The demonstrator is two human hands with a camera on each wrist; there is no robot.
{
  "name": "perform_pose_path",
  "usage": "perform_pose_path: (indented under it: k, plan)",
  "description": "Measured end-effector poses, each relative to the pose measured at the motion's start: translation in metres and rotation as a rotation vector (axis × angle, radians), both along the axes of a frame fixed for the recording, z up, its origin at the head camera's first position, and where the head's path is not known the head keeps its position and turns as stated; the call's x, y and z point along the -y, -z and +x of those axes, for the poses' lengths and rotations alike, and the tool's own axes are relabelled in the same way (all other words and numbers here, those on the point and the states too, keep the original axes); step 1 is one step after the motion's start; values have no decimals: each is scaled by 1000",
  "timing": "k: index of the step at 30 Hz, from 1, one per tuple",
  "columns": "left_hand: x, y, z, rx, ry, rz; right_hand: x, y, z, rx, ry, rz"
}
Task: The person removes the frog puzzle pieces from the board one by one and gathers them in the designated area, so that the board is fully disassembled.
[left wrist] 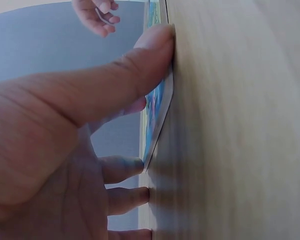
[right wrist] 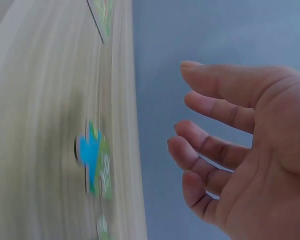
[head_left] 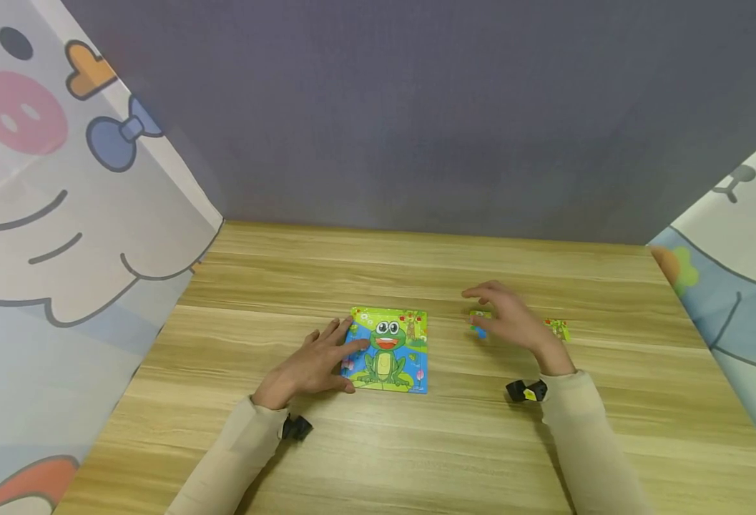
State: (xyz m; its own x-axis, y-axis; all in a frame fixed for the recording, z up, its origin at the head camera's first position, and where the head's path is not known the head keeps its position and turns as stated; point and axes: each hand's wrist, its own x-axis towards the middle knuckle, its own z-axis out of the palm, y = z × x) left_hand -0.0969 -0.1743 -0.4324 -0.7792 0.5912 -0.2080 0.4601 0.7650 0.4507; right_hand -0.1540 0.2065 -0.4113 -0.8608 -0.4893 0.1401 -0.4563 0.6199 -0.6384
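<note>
Grey wall [head_left: 378, 121] is rising at twelve o'clock beyond the surface [head_left: 403, 450]. Fingers spread, the left hand [head_left: 311, 365] is resting on the puzzle [head_left: 384, 366]; toward its three o'clock the right hand [head_left: 511, 322], grasping nothing, is hovering by a piece [right wrist: 91, 157], likely light, stiff, best pinched edgewise.

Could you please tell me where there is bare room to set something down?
The table is bare between the frog puzzle and grey wall, and between the sleeves; it is crowded around the left hand, right hand and loose pieces.
</note>
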Motion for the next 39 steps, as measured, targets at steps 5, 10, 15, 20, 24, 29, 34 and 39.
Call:
perform_pose_path:
  k: [5, 10, 15, 20, 24, 29, 34, 39]
  plan:
    - [1, 1, 0, -3, 1, 1, 20, 0, 0, 26, -31, -4]
    - [1, 0, 1, -7, -6, -9, 45, 1, -1, 50, -46, 19]
    - [0, -2, 2, -13, 6, -21, 66, 2, 0, 55, -87, 27]
    - [-1, -5, 4, 0, 11, -32, 81, 2, 1, 51, -111, 26]
    - [-2, -8, 6, 28, 8, -57, 92, 3, 3, 71, -126, 31]
    - [-3, -13, 11, 60, 3, -83, 104, 4, 8, 83, -154, 29]
    - [-5, -17, 14, 80, 1, -110, 116, 8, 11, 69, -170, 50]
    - [-5, -18, 16, 84, 7, -132, 128, 11, 12, 97, -185, 56]
